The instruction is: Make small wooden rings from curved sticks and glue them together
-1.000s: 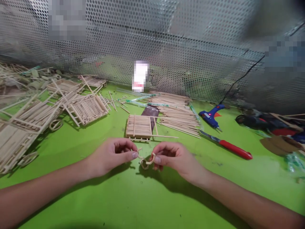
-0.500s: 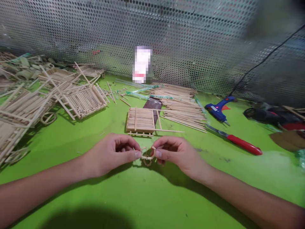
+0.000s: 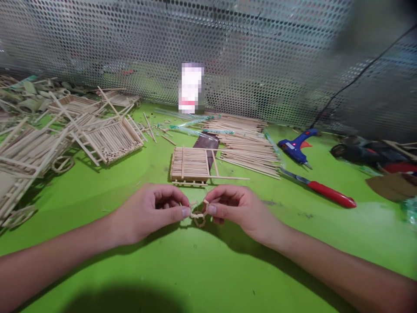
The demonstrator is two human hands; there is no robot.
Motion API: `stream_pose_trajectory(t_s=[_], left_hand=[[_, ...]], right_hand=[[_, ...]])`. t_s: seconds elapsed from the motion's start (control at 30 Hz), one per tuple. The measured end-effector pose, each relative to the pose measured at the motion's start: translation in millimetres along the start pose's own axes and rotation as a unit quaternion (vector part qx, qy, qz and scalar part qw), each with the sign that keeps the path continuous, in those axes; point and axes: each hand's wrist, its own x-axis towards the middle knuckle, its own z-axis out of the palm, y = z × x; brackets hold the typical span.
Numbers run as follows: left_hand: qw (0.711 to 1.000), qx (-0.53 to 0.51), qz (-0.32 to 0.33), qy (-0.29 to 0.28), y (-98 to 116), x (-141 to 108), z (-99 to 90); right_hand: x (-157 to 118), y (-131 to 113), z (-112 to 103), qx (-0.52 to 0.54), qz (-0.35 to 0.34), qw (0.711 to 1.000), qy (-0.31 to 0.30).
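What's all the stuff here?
Held pieces: uncounted, pale, front middle
Ring: one, pale, by pieces
Stick model: one, tan, centre
Other models: several, tan, left
Tubes: several, greenish, left
Sticks: many, tan, right of centre
Slab: one, brown, by sticks
Plastic strips: several, clear, back
Blurred rectangle: one, white, back
Glue gun: one, blue, right
Cord: one, black, right
Knife: one, red-handled, right
Clutter: uncounted, mixed, right
Mesh wall: one, silver, back
Table: one, green, underneath
Left hand: one, bare, front
Right hand: one, bare, front
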Motion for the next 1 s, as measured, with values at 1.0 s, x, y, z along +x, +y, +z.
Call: stream_pose_trajectory(t_s=[1.0], left_hand=[[0.998,0.06,-0.012,-0.007,-1.2,-0.9,0.8]], right_hand=[[-0.2,0.8,2.8,-0.012,0.006,1.0,-0.021]])
